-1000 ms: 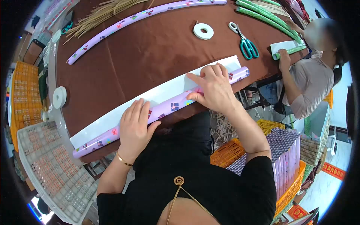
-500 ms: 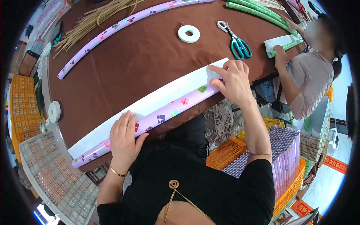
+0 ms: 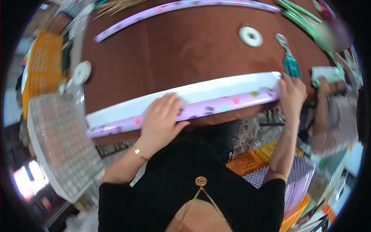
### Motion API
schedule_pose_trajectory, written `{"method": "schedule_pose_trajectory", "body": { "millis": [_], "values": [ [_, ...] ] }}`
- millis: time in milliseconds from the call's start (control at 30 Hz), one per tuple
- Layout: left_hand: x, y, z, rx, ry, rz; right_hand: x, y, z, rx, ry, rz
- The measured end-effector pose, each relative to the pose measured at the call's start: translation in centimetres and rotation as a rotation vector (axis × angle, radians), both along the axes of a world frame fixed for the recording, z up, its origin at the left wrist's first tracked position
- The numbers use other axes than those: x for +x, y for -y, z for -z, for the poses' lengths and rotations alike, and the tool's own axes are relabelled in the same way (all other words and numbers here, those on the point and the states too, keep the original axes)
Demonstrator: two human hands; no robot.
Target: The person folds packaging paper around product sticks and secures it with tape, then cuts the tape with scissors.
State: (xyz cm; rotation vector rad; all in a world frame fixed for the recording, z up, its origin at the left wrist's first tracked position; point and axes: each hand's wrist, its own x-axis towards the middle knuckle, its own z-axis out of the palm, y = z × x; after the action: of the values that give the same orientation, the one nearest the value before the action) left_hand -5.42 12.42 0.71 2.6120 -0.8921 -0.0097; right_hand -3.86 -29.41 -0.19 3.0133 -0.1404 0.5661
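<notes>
A sheet of purple patterned paper (image 3: 222,106), partly rolled into a tube with its white underside (image 3: 216,86) facing up, lies along the table's near edge. My left hand (image 3: 161,118) rests on it left of the middle, fingers stretched over the white part and thumb apart below. At the right end of the roll my right hand (image 3: 292,92) has its fingers closed round the paper's end. Beyond that hand lie teal-handled scissors (image 3: 291,65). A white tape roll (image 3: 251,36) is on the brown tablecloth (image 3: 185,50).
A finished purple tube (image 3: 185,4) and thin sticks (image 3: 119,7) lie along the far side. Another tape roll (image 3: 81,73) is at the left edge. A co-worker (image 3: 335,120) at the right holds green paper (image 3: 327,75). Crates (image 3: 247,162) stand below the table.
The view has turned, so the table's things appear shifted right. My right hand's fingers, spread before, have closed at the paper's end. My left hand still lies on the sheet.
</notes>
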Motion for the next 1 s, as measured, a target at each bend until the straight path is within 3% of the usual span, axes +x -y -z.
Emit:
{"method": "schedule_pose_trajectory", "body": {
  "millis": [133,200,533,1000],
  "values": [
    [-0.3,0.0,0.0,-0.025,0.031,-0.048,0.0,-1.8,1.0,0.128,-0.019,-0.139],
    [-0.4,-0.6,0.1,-0.029,0.031,-0.056,-0.2,-3.2,1.0,0.074,-0.081,-0.197],
    [-1.4,-6.1,0.8,-0.044,0.047,-0.161,0.7,-1.7,1.6,0.182,-0.109,-0.247],
    [-2.5,-13.4,1.3,-0.024,0.165,-0.312,0.7,-1.0,1.6,0.124,-0.152,-0.189]
  ]
}}
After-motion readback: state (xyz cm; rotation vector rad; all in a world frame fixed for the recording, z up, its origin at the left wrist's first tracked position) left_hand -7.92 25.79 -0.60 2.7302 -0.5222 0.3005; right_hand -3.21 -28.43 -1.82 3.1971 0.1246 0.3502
